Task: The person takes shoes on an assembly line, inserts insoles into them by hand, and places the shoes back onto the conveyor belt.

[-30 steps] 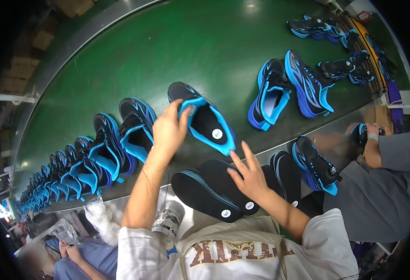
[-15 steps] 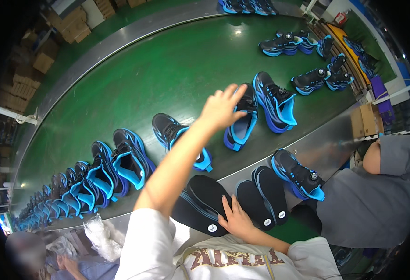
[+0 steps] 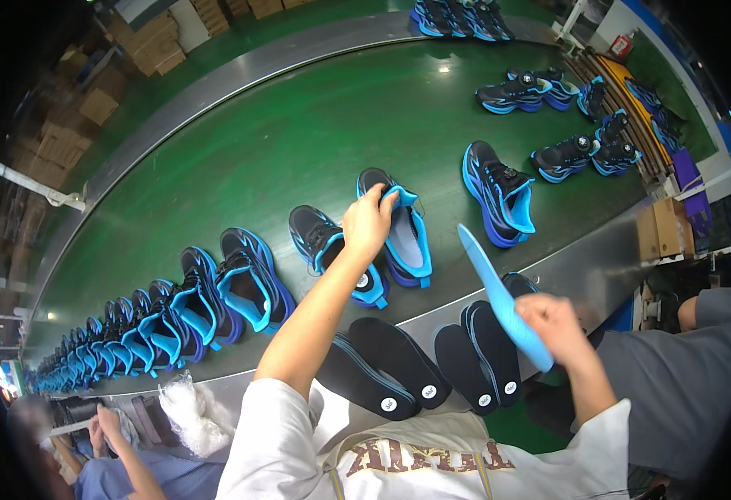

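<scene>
My left hand (image 3: 369,223) grips the tongue of a black-and-blue sneaker (image 3: 409,242), pulling its mouth wide so the pale inside bottom shows. My right hand (image 3: 555,327) holds a light-blue insole (image 3: 495,287) near its lower end, tilted upright over the belt's near edge; the hand is slightly blurred. Just left of the gripped shoe stands its neighbour (image 3: 315,229), with a round white label on the insole inside it. Several black insoles (image 3: 394,354) with round white heel labels lie on the metal ledge in front of me, and more black insoles (image 3: 459,358) lie beside them.
A long row of sneakers (image 3: 186,304) runs left along the green conveyor belt (image 3: 240,158). One sneaker (image 3: 497,196) stands right of my hands, with several dial-closure shoes (image 3: 563,158) beyond. A co-worker in grey (image 3: 673,392) sits close on the right; another in blue (image 3: 161,479) works at lower left.
My left hand has drawn the sneaker leftward, away from the one on its right, and opened its mouth. My right hand has left the pile and now holds up an insole.
</scene>
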`<control>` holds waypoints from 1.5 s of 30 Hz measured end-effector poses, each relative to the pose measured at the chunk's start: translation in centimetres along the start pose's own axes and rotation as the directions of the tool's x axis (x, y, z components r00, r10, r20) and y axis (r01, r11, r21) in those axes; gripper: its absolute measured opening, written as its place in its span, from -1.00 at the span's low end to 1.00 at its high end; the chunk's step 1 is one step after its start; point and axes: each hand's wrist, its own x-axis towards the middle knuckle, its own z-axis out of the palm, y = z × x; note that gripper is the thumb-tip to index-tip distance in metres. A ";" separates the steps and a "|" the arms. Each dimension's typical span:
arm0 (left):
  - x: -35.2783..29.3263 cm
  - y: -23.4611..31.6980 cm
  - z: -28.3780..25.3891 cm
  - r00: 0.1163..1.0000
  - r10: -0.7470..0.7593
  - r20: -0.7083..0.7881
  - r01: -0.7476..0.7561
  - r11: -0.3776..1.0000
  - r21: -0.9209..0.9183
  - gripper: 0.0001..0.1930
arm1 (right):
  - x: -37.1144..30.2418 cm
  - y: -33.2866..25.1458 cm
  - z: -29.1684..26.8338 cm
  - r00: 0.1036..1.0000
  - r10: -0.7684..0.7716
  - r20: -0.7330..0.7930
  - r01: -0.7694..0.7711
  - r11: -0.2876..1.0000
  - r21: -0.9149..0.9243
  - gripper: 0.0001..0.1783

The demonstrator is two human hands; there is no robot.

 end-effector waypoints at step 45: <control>-0.8 -1.8 0.5 0.898 -0.105 0.426 0.183 0.972 -0.146 -0.63 | 17.5 3.9 13.8 0.866 0.142 0.480 0.475 0.068 -0.877 -0.70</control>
